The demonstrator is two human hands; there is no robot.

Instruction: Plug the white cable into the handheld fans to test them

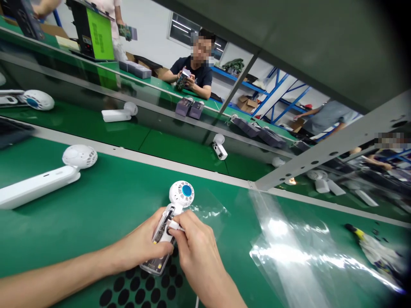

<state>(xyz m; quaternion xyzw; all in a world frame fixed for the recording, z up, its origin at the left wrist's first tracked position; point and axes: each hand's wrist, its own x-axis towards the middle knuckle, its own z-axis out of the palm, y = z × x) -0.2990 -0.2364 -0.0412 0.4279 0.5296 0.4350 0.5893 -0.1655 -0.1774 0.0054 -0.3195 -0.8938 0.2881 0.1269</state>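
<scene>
A handheld fan (181,194) with a round white head, a blue centre and a partly transparent body is near the middle of the green bench. My left hand (154,246) is closed around its body from the left. In my right hand (195,239) is a white plug (175,225), pinched between thumb and fingers against the side of the fan body. Whether the plug sits inside a port is hidden. Below my right hand a thin white cable (197,300) shows. Black round dots mark the bench beneath the fan.
Another white fan (38,184) lies at left. Clear plastic sheets (282,244) cover the right of the bench, with a glove (379,252) beyond. More fans (118,114) rest on the green belt (160,145) behind a metal rail. A metal post (321,149) slants at right. People work across the belt.
</scene>
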